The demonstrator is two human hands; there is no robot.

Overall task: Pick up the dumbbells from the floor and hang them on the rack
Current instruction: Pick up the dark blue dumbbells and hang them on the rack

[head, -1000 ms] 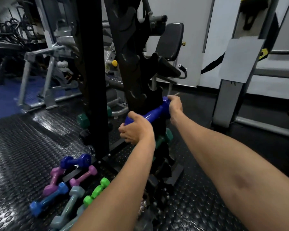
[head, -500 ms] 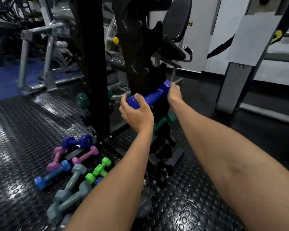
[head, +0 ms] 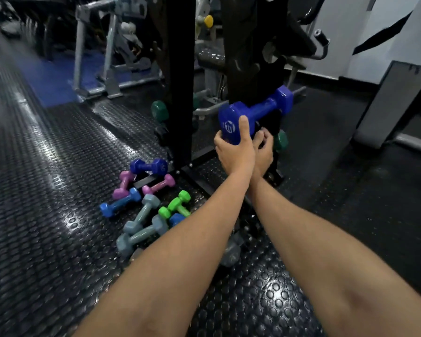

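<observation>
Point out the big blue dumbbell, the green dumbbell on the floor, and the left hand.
big blue dumbbell [head: 265, 110]: head view, on its handle.
green dumbbell [head: 174, 204]: head view, on its handle.
left hand [head: 236, 154]: head view, back of hand.

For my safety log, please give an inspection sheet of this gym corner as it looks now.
Surface: black studded rubber floor, glossy.
Job's things: blue dumbbell at rack; green dumbbell below it.
Clutter: loose pile on floor: purple-blue, pink, lime, grey dumbbells.
Hands: left hand grips blue dumbbell's near head; right hand below it, partly hidden.
Cables: nothing seen.
Surroundings: gym machines, white wall.
</observation>
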